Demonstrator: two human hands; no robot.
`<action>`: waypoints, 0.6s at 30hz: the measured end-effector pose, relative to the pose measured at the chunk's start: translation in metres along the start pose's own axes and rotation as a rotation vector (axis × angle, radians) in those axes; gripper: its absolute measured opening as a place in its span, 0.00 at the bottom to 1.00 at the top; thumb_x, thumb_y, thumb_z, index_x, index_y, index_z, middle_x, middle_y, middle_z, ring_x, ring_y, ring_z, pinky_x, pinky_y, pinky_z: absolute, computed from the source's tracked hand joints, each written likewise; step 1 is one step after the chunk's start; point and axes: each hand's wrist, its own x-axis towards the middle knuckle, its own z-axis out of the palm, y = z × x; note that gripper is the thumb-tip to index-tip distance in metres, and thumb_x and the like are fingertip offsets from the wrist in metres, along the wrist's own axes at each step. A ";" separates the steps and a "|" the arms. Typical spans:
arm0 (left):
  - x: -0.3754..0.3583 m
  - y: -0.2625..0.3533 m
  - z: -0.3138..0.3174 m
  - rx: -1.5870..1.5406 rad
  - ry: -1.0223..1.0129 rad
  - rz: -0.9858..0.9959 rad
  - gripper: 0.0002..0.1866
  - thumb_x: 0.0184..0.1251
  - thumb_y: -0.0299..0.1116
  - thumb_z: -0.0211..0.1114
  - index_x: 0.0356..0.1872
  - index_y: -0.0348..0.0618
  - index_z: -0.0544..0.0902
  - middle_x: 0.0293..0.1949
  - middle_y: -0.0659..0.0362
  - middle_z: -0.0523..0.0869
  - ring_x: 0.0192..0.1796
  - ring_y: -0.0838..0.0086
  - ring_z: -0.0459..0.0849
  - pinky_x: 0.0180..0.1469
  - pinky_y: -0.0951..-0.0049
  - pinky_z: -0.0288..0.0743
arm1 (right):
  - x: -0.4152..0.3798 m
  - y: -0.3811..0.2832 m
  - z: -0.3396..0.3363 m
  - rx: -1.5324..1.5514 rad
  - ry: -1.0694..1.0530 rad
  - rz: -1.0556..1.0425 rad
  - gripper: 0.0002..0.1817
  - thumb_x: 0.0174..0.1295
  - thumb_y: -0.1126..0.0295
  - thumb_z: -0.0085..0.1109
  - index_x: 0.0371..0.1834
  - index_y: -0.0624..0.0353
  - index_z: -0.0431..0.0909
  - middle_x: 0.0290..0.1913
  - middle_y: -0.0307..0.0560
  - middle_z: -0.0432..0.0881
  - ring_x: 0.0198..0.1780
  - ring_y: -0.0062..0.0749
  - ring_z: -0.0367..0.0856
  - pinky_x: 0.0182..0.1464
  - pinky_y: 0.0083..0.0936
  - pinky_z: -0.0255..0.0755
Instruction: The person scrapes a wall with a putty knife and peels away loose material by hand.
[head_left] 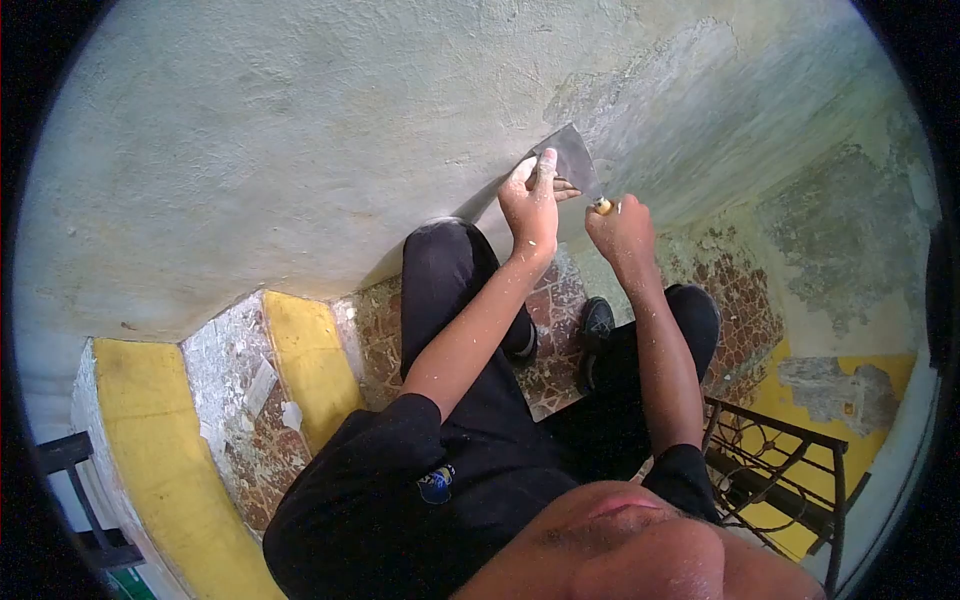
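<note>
My right hand (622, 238) is closed around the pale handle (602, 205) of a wide putty knife. Its flat metal blade (574, 158) fans out toward the wall, with the edge at or very near the surface. Thumb and fingers of my left hand (532, 205) are at the blade, the thumb along its side, and seem to grip it. White dust speckles both hands. The wall (300, 150) is pale and rough, with a greyer patch (640, 90) where its coating has come off beside the blade.
Below the wall lies a worn, patterned floor (555, 290), on which my shoes (597, 318) rest. Yellow-edged steps (150, 430) run down at the left, with paper-like scraps (262, 388) on one. A dark metal railing (780, 440) stands at the lower right.
</note>
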 end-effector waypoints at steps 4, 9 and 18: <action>0.000 0.004 0.000 -0.001 0.003 -0.010 0.19 0.78 0.38 0.67 0.42 0.25 0.82 0.31 0.55 0.82 0.31 0.70 0.86 0.33 0.66 0.89 | 0.001 -0.006 -0.003 -0.013 0.008 0.031 0.17 0.55 0.62 0.66 0.32 0.70 0.87 0.34 0.69 0.86 0.39 0.64 0.87 0.44 0.51 0.81; 0.000 0.005 0.004 -0.027 0.031 0.012 0.19 0.76 0.37 0.69 0.43 0.22 0.82 0.31 0.55 0.82 0.30 0.71 0.85 0.31 0.67 0.89 | 0.004 -0.009 -0.005 0.004 -0.021 0.028 0.16 0.54 0.63 0.66 0.31 0.69 0.88 0.33 0.70 0.86 0.38 0.63 0.88 0.43 0.51 0.81; 0.000 0.004 0.008 0.011 0.117 0.081 0.18 0.75 0.36 0.70 0.37 0.24 0.85 0.25 0.56 0.83 0.23 0.74 0.83 0.24 0.71 0.84 | 0.004 -0.003 0.005 0.085 -0.070 0.015 0.17 0.56 0.64 0.63 0.32 0.72 0.86 0.29 0.71 0.84 0.37 0.62 0.88 0.42 0.50 0.80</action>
